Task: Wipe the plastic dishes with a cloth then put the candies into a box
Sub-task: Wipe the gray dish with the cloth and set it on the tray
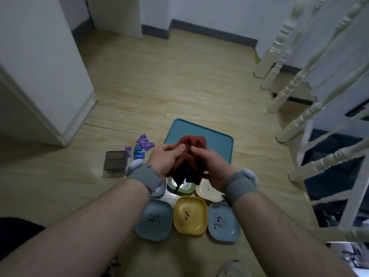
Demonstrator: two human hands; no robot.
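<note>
Red crumpled cloth (191,156), gripped by both hands' curled fingers (180,147), should be bunched firmly before scrubbing the speckled yellow plastic dish (190,215).

I'm looking down at a light wood-plank floor (179,80) — seams visible between boards. White walls (209,11) at the back with a dark grey baseboard (213,33). A white cabinet or door panel (40,66) stands on my left. White turned stair balusters (299,76) run down the right — light is dim and even.
</note>
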